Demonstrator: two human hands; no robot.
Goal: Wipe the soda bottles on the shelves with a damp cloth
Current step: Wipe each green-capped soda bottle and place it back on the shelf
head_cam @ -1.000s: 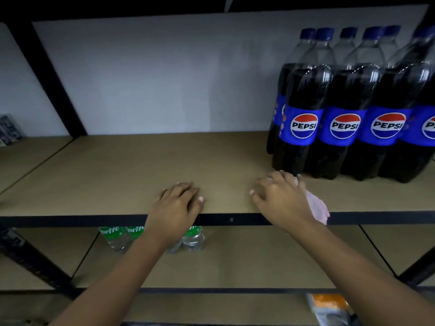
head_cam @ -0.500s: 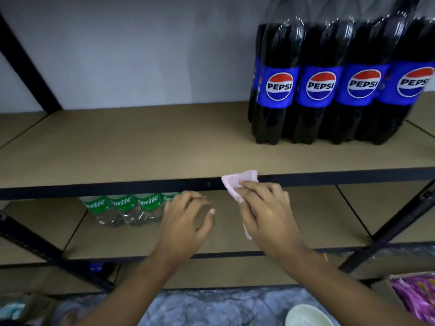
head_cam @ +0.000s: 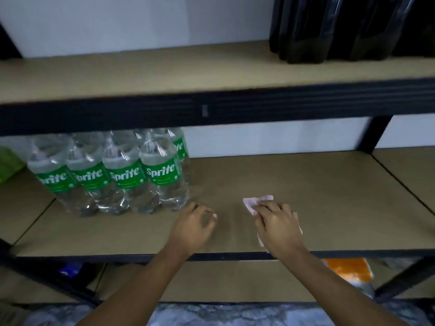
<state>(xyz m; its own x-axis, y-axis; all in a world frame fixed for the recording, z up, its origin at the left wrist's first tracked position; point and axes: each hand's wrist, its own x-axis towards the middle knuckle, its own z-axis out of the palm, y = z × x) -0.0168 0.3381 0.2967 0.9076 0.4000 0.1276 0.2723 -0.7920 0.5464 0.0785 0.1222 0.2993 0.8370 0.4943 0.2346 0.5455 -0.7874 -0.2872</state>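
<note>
Several clear Sprite bottles [head_cam: 124, 177] with green labels stand in a cluster at the left of the middle shelf [head_cam: 306, 184]. My right hand [head_cam: 277, 225] presses a pale pink cloth [head_cam: 255, 201] flat on that shelf board, right of the bottles. Just right of the nearest Sprite bottle hovers my left hand [head_cam: 194, 228], holding nothing, with its fingers loosely curled. The dark bases of several cola bottles [head_cam: 329, 31] show on the upper shelf at top right; their labels are cut off by the frame.
A black metal beam [head_cam: 211, 109] fronts the upper shelf, and black uprights [head_cam: 374, 135] stand at the right. An orange packet [head_cam: 348, 270] lies on the lowest shelf at right. Marbled floor [head_cam: 211, 314] shows at the bottom. A green item [head_cam: 9, 163] sits at far left.
Both hands dropped from the upper shelf's edge down to the middle shelf. The view tilted down, so the Sprite bottles are in full view and the cola bottles' labels are out of frame.
</note>
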